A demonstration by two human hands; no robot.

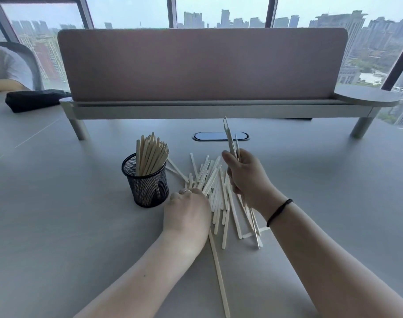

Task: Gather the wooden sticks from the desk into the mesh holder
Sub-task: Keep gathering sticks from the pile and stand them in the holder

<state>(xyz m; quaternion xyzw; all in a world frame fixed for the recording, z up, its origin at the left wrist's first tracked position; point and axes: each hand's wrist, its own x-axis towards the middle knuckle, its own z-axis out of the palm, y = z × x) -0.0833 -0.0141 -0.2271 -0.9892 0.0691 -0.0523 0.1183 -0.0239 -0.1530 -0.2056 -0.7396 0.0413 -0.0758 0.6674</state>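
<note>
Desk (58,226): grey, flat, wide. Black mesh holder (146,181) stands upright left of centre, already holding a leaning bundle of wooden sticks that rise well above its rim.

Loose sticks (215,198) lie in a fanned pile on the desk just right of the holder, most pointing away from the camera. One long stick (218,276) runs from under the left hand toward the near edge of the view.

Right hand (246,175): fingers closed around a small bunch of held sticks (230,138), raised above the pile, tips pointing up and away, lower ends trailing past the wrist. Black band (279,212) on that wrist.

Left hand (186,214): knuckles up, fingers curled down onto the near-left side of the pile, a ring on one finger. Fingertips are hidden, so whether it pinches a stick cannot be told. It sits just beside the holder, not touching it.

Open room: bare desk to the left of the holder, to the right of the pile, and behind up to an oval cable port (221,136). Far boundary: a raised shelf (218,109) on legs carrying a pink divider panel (202,65). A dark pouch (35,101) lies at far left.
</note>
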